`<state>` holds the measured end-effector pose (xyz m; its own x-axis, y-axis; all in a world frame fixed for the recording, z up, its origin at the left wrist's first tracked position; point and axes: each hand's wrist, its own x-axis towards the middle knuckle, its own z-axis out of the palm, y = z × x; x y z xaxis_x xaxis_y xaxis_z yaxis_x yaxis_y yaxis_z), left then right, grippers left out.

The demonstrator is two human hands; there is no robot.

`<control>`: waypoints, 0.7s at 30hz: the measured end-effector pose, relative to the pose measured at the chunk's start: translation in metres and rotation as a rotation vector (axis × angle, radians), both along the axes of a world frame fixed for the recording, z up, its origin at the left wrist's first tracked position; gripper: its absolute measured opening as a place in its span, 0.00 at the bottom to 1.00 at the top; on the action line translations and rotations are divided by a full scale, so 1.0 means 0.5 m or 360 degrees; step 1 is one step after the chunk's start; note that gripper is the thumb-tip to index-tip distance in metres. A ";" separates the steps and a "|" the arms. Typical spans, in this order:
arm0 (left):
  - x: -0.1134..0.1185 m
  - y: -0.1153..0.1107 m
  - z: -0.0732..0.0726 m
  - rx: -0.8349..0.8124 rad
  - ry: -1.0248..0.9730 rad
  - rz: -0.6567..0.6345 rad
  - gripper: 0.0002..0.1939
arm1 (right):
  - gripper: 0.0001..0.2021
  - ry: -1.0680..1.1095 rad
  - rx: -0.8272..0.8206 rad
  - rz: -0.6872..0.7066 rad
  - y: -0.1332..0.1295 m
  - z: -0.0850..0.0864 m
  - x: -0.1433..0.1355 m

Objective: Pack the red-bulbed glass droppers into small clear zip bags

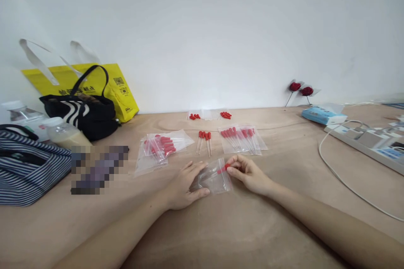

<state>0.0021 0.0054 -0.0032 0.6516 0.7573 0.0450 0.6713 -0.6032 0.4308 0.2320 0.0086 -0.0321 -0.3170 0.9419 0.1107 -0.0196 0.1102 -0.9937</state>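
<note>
A small clear zip bag (216, 183) lies on the table between my hands. My left hand (184, 187) rests at the bag's left end, fingers stretched and thumb apart, touching the plastic. Thumb and fingers of my right hand (248, 172) pinch a red-bulbed dropper (227, 166) at the bag's right, zip-strip end. The dropper's tube points left into or over the bag; which one I cannot tell. Just beyond, several loose droppers (205, 136) lie in a row. Filled bags of droppers (164, 145) sit to the left, and more bagged droppers (241, 138) to the right.
Red rubber bulbs (225, 115) lie near the wall with clear plastic. At left stand a yellow tote (126, 92), a black bag (94, 119), bottles (71, 134) and a striped bag (31, 168). At right are a tissue pack (323, 114), a power strip (362, 145) and a white cable (334, 180).
</note>
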 end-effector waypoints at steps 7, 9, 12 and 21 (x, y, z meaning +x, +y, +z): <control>0.010 0.004 -0.003 0.0016 -0.0111 -0.0032 0.30 | 0.07 -0.0510 0.0293 0.0158 0.009 -0.010 0.004; 0.014 0.005 -0.005 0.0097 -0.0190 0.0002 0.27 | 0.06 -0.0569 0.0373 0.0145 0.013 -0.013 0.005; 0.010 0.005 -0.005 0.0189 -0.0278 0.0099 0.18 | 0.05 -0.0533 0.0198 0.0155 0.029 -0.012 0.019; -0.025 -0.005 0.004 -0.0013 -0.0194 -0.0059 0.20 | 0.04 -0.0949 0.0356 -0.0442 0.175 0.037 0.023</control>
